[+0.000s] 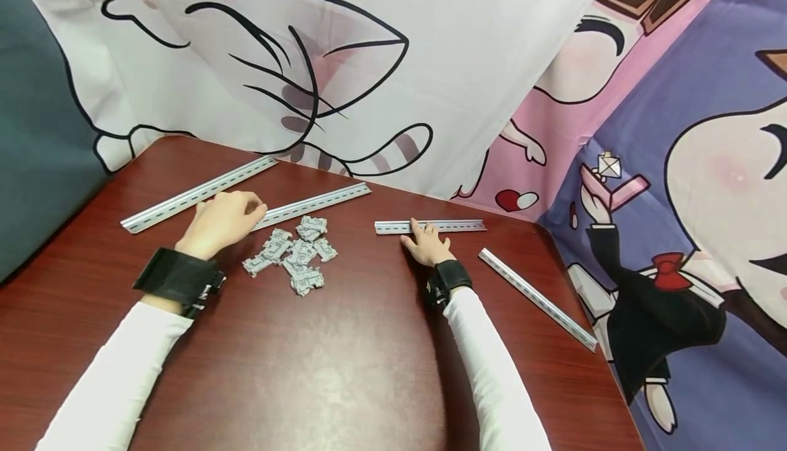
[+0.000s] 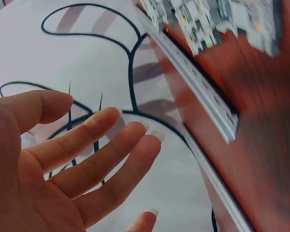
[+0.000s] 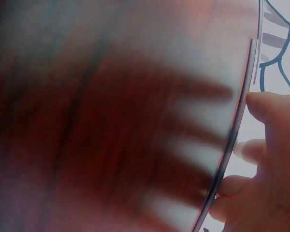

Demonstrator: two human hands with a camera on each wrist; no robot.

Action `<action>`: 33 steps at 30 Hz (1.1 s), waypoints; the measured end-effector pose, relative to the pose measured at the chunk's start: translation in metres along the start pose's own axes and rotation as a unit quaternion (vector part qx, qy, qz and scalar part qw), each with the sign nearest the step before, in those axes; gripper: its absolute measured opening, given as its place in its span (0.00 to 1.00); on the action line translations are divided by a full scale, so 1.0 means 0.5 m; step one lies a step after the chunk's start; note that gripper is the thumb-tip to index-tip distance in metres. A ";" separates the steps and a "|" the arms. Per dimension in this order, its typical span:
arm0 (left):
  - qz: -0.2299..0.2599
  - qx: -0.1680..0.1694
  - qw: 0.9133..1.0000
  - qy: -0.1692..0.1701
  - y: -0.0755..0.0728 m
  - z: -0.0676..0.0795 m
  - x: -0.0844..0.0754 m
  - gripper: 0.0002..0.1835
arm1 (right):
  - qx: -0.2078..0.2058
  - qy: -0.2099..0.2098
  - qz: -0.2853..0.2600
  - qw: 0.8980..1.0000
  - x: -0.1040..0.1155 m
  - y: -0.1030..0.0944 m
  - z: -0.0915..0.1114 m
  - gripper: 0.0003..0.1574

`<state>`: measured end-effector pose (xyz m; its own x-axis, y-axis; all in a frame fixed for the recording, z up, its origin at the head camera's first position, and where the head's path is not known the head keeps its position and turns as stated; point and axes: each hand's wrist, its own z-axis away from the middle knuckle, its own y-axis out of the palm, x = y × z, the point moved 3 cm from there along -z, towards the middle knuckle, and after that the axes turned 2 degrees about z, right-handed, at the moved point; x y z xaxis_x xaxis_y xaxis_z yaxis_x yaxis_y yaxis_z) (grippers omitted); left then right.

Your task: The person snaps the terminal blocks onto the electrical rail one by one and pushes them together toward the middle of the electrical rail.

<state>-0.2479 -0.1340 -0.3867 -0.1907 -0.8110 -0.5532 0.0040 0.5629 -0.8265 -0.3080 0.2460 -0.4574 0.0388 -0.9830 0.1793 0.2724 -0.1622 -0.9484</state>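
Four slotted metal rails lie on the table. My left hand (image 1: 226,222) is between the far left rail (image 1: 166,210) and the second rail (image 1: 320,202), whose near end it overlaps in the head view. In the left wrist view that hand (image 2: 82,164) shows loosely bent, spread fingers with nothing in them. To its right lies a cluster of small grey plastic clip-like pieces (image 1: 301,253). My right hand (image 1: 428,246) has its spread fingertips at the short third rail (image 1: 458,225). From the right wrist, the hand (image 3: 275,154) appears with fingertips along the rail's edge (image 3: 234,125).
A fourth rail (image 1: 535,297) lies slanted near the right edge of the brown table (image 1: 307,383). A cartoon-printed cloth (image 1: 467,61) hangs directly behind the table and along its right side. A dark grey-green surface (image 1: 43,130) borders the left side.
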 end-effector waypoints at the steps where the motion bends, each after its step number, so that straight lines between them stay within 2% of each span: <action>1: 0.001 -0.002 1.000 -0.001 -0.004 0.005 0.005 0.20 | 0.000 0.002 0.002 1.000 -0.002 0.000 0.000 0.42; 4: 0.002 0.000 1.000 0.003 -0.007 0.015 0.016 0.20 | -0.001 0.007 0.008 1.000 -0.007 0.001 0.001 0.42; 9: -0.001 0.030 1.000 0.008 0.003 0.027 0.039 0.20 | 0.000 0.004 0.011 1.000 -0.001 0.005 0.013 0.42; 16: -0.001 0.053 0.999 0.011 0.012 0.045 0.070 0.22 | -0.014 -0.038 0.024 0.999 0.030 0.021 0.035 0.42; 25: -0.009 0.067 0.997 0.035 0.005 0.046 0.053 0.21 | -0.022 -0.065 0.036 0.997 0.040 0.017 0.052 0.43; 33: -0.010 0.091 0.995 0.033 0.008 0.047 0.046 0.20 | -0.020 -0.078 0.029 0.996 0.040 0.020 0.071 0.42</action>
<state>-0.2294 -0.1542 -0.4053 -0.2566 -0.8056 -0.5340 0.1766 0.5042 -0.8454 -0.2706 0.2279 -0.4539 0.2027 -0.9661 0.1598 0.2275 -0.1122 -0.9673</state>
